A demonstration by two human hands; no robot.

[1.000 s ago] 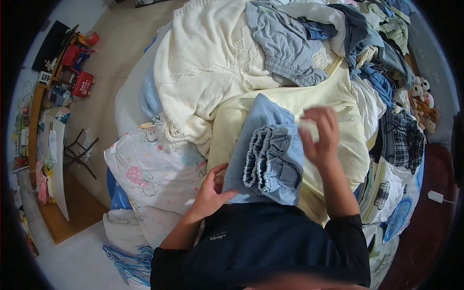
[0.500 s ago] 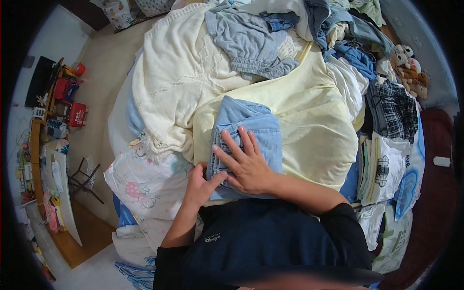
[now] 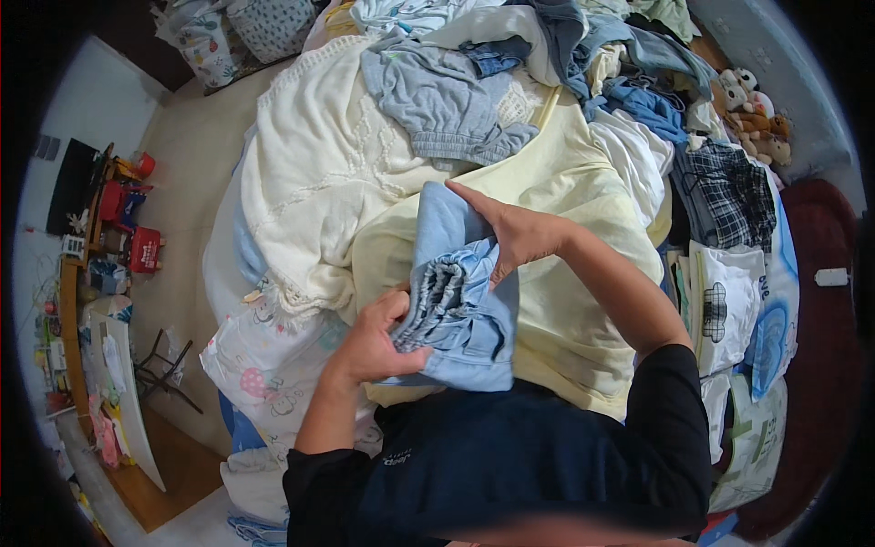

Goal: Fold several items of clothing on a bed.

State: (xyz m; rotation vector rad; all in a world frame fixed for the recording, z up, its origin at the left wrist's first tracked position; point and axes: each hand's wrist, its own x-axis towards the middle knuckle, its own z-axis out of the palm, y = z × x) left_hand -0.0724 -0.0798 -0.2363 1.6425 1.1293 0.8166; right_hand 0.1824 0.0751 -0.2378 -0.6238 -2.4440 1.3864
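Observation:
A folded pair of light blue denim pants (image 3: 478,337) is in front of my body, its gathered elastic waistband facing up in the middle. My left hand (image 3: 375,339) grips the left edge, thumb on top near the waistband and the other fingers curled at the side. At the upper right edge, my right hand (image 3: 521,235) holds the fold, its thumb and fingers partly hidden behind the cloth. Under the pants spreads a pale yellow cloth (image 3: 574,301).
A cream knitted blanket (image 3: 305,164) and grey shorts (image 3: 437,105) lie beyond. Folded clothes (image 3: 729,292) are stacked at the right, near plaid shorts (image 3: 729,187) and plush toys (image 3: 756,118). A printed white cloth (image 3: 273,365) is at the left; a folding chair (image 3: 164,369) stands on the floor.
My right hand has gone from lying flat on the pants to gripping their upper right edge. The pants are tilted and lifted somewhat, showing more waistband. My left hand now holds the left edge.

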